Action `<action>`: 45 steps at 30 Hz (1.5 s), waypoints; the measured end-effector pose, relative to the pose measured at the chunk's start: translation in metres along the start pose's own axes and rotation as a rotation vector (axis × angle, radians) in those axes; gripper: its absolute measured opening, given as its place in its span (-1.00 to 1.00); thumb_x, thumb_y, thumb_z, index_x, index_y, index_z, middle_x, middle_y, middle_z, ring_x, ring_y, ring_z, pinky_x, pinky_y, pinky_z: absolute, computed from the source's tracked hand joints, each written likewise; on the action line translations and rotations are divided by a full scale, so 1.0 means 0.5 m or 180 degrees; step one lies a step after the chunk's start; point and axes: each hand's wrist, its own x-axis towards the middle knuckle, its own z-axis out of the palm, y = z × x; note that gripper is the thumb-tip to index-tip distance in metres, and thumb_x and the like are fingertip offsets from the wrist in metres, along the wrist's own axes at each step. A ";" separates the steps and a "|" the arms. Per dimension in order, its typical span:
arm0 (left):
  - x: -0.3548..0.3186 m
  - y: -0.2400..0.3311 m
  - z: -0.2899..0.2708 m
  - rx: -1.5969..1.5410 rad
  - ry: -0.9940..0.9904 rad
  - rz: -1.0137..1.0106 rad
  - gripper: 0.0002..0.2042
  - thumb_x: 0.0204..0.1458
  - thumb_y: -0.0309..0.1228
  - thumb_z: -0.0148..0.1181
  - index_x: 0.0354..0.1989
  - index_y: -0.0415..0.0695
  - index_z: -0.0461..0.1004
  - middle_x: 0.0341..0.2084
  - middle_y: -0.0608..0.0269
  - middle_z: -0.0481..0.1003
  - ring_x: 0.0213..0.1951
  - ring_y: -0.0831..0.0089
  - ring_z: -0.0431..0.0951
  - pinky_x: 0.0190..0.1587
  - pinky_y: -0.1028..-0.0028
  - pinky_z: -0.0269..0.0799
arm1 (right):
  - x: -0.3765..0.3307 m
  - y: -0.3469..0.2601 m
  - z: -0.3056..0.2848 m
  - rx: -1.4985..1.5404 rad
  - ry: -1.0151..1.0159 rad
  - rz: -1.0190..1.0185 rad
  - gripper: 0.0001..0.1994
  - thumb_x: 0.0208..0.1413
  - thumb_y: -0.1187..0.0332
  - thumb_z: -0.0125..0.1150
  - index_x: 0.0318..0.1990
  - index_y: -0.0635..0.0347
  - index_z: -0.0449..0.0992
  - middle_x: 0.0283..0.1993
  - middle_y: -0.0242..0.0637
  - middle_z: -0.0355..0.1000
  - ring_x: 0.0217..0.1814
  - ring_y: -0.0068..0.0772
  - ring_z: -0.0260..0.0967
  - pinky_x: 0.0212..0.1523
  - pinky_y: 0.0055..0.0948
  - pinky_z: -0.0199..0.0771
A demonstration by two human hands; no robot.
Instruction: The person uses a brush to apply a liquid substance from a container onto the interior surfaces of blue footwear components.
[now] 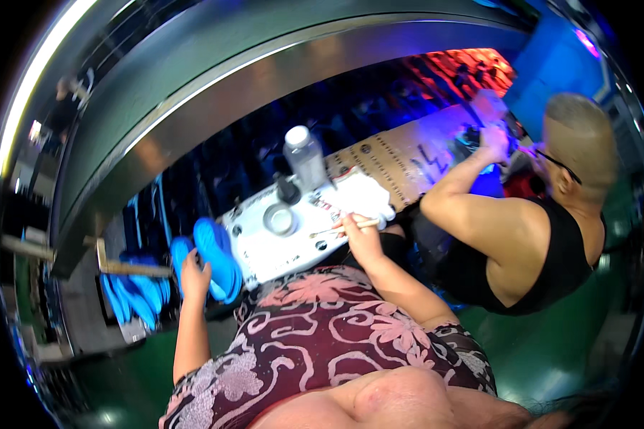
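My left hand (194, 277) grips the side of a blue shoe-sole-shaped piece (181, 247), its fingers partly hidden. Against it, to the right, leans a second blue sole-shaped piece (219, 259), at the left end of a white work surface (265, 252). In my right hand (363, 239) is a thin brush (342, 228) with a pale handle, pointing left over that surface. Left of the brush stands a small round grey bowl (280, 219). Behind the bowl are a dark small bottle (288, 190) and a clear bottle with a white cap (306, 159).
A co-worker in a black sleeveless top (551, 243) sits close on my right, hands over purple-lit things. Brown printed cardboard (386, 154) lies beyond the white surface. A metal machine frame (215, 93) arches overhead. More blue pieces (137, 297) hang at the left near a wooden bar (137, 269).
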 end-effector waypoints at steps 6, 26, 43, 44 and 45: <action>-0.042 -0.016 0.023 0.0492 -0.1191 -0.0966 -0.49 -0.15 -0.25 0.12 0.05 -0.15 0.35 -0.30 -0.20 0.51 -0.24 -0.09 0.53 -0.14 0.08 0.42 | -0.010 -0.018 0.043 -0.0406 -0.0103 0.0233 -0.66 0.26 0.26 -0.05 -0.45 0.31 0.49 -0.54 -0.33 0.39 -0.49 -0.58 0.28 -0.39 -0.59 0.28; -0.075 0.185 -0.078 -0.4533 -0.0748 -0.0970 -0.43 0.01 -0.53 0.07 0.19 -0.17 -0.04 -0.22 0.00 0.44 -0.46 0.36 0.56 -0.47 0.55 0.52 | -0.010 -0.099 0.119 -0.0229 -0.0289 -0.0060 -0.66 0.22 0.24 0.01 -0.43 0.37 0.49 -0.45 -0.21 0.43 -0.44 -0.50 0.29 -0.33 -0.53 0.30; -0.091 0.288 -0.053 -0.3241 0.0189 0.0391 -0.46 -0.14 -0.57 0.16 0.09 -0.33 0.16 -0.32 0.08 0.50 -0.38 0.45 0.56 -0.33 0.50 0.48 | -0.041 -0.126 0.169 -0.1886 -0.1274 -0.2406 -0.79 0.07 0.39 0.11 -0.59 0.19 0.52 -0.61 -0.33 0.40 -0.52 -0.33 0.29 -0.14 -0.30 0.22; -0.091 0.286 -0.051 -0.3135 0.0272 0.0502 -0.45 -0.15 -0.57 0.16 0.08 -0.33 0.16 -0.34 0.08 0.50 -0.40 0.45 0.57 -0.35 0.51 0.48 | -0.038 -0.122 0.168 -0.1808 -0.1183 -0.2482 -0.80 0.04 0.39 0.14 -0.60 0.18 0.51 -0.62 -0.32 0.38 -0.54 -0.31 0.26 -0.24 -0.34 0.20; -0.089 0.284 -0.049 -0.3028 0.0353 0.0614 -0.45 -0.16 -0.57 0.16 0.08 -0.32 0.17 -0.37 0.08 0.51 -0.43 0.45 0.57 -0.38 0.52 0.48 | -0.036 -0.119 0.166 -0.1730 -0.1089 -0.2555 -0.80 0.01 0.39 0.17 -0.62 0.16 0.51 -0.64 -0.32 0.36 -0.56 -0.29 0.23 -0.34 -0.38 0.17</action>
